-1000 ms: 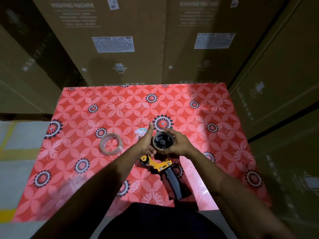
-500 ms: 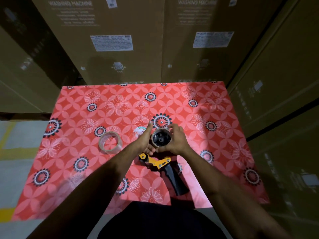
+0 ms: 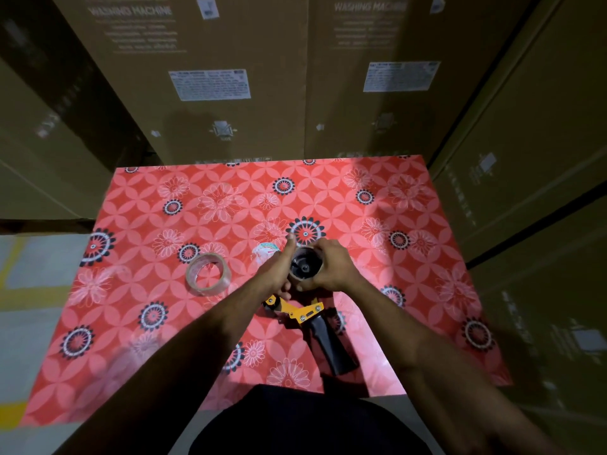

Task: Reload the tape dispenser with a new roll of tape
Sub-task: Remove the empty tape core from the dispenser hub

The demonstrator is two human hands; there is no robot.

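The tape dispenser (image 3: 307, 303) lay near the middle of the surface (image 3: 138, 330), which wore a red flowered cover. Its long axis ran from the round black hub at 12 o'clock, past the yellow frame, to the black handle pointing toward 5 o'clock, at the person. The hub's open face looked up at the camera.

Both hands met at the hub. The left hand (image 3: 277, 274) pressed against its 9 o'clock side, thumb raised toward 12 o'clock and fingers curled under. The right hand (image 3: 331, 267) wrapped the 3 o'clock side, its grip closed around the pale ring that circled the hub.

There was one dispenser. One clear tape roll (image 3: 207, 274) lay flat at 9 o'clock from the hub, well apart from the hands. One small round pale thing (image 3: 264, 251), partly behind the left hand, sat just at 10 o'clock; what it was could not be made out.

The hands covered the hub's sides, so how the ring sat on it stayed unclear. Cardboard boxes (image 3: 230, 77) stood beyond the surface at 12 o'clock, their print blurred.
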